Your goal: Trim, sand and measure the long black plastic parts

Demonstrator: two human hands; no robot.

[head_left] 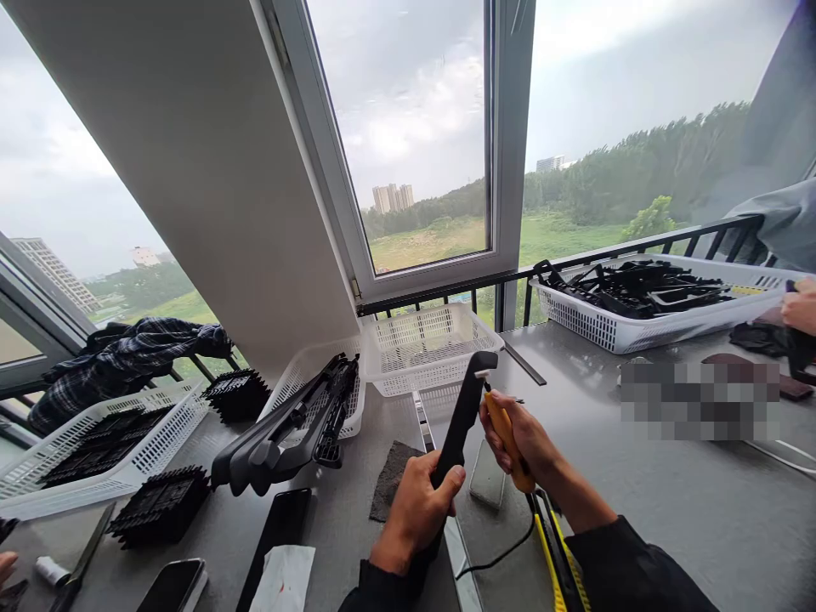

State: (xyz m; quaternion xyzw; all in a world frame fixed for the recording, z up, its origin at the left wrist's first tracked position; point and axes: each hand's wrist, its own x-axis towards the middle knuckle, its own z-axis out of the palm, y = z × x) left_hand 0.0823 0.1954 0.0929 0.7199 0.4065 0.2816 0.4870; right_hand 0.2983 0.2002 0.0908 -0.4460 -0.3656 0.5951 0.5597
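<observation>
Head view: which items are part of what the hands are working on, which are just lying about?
In hand:
left hand grips black plastic part
right hand holds yellow-handled tool at its top end

Lying about:
empty white basket
plaid cloth
phone
grey pad

white baskets of black parts, a plaid shirt, phones.
</observation>
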